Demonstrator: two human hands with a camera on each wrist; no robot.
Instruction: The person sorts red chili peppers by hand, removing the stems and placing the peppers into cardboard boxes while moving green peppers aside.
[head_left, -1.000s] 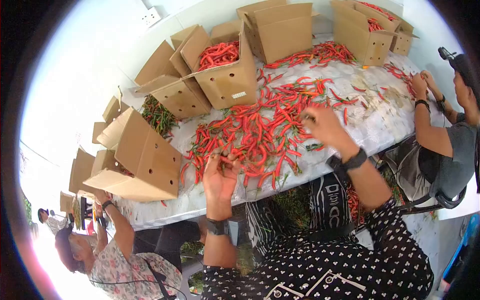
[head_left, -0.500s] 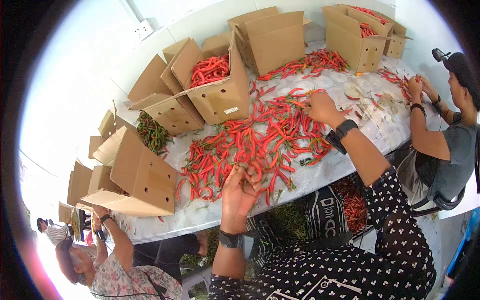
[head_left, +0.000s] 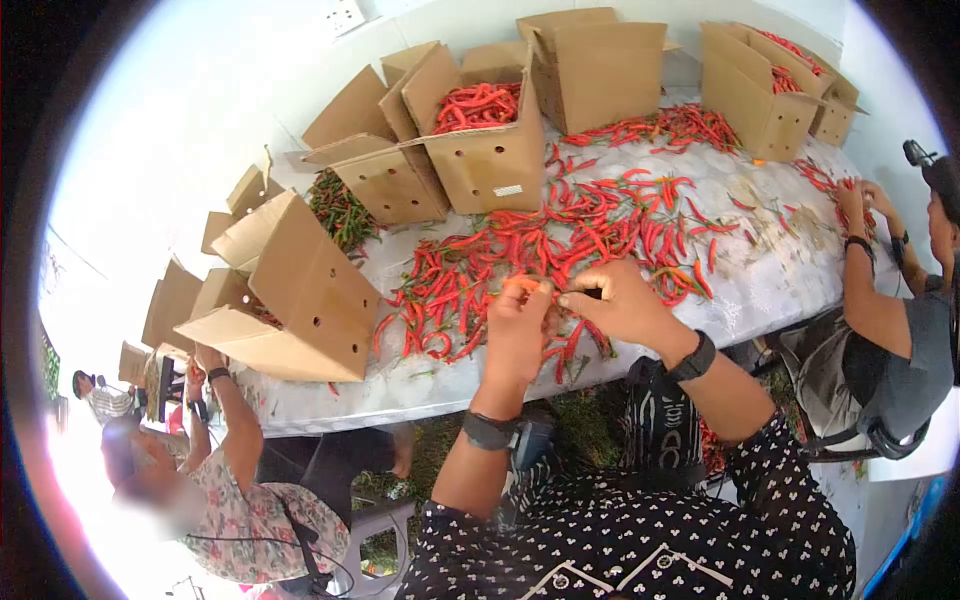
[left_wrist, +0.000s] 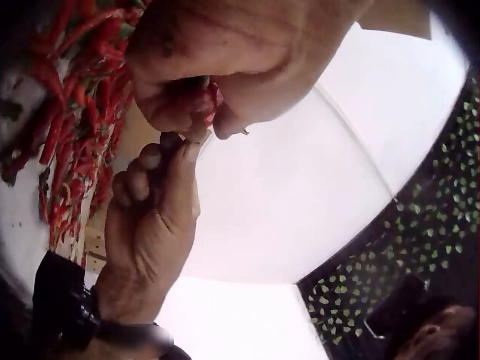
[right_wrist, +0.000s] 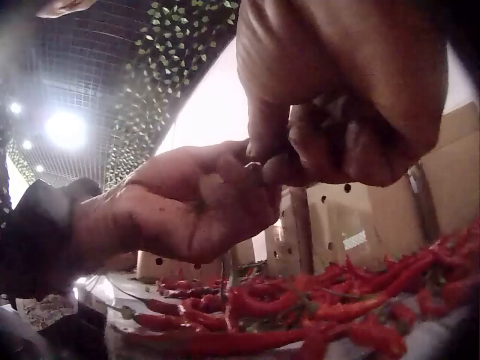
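A red chilli pepper [head_left: 522, 284] is in my left hand [head_left: 515, 335], its fingers curled round it above the near side of the chilli pile [head_left: 540, 245]. My right hand [head_left: 625, 308] meets it, thumb and forefinger pinching at the chilli's stem end. In the left wrist view a bit of red chilli [left_wrist: 216, 103] shows between the left fingers, with the right hand [left_wrist: 154, 217] touching just below. The right wrist view has both sets of fingertips together over the loose chillies [right_wrist: 285, 307], the held pepper mostly hidden.
Open cardboard boxes [head_left: 480, 165] line the back of the white-covered table [head_left: 755, 265], some filled with red chillies. Another box [head_left: 300, 300] stands at left, near green chillies [head_left: 340, 212]. A person [head_left: 890, 300] sits at right, another [head_left: 230, 500] at left.
My right hand has come from the far right of the pile to my left hand, and their fingertips now meet. The left hand has moved slightly right, still holding a chilli.
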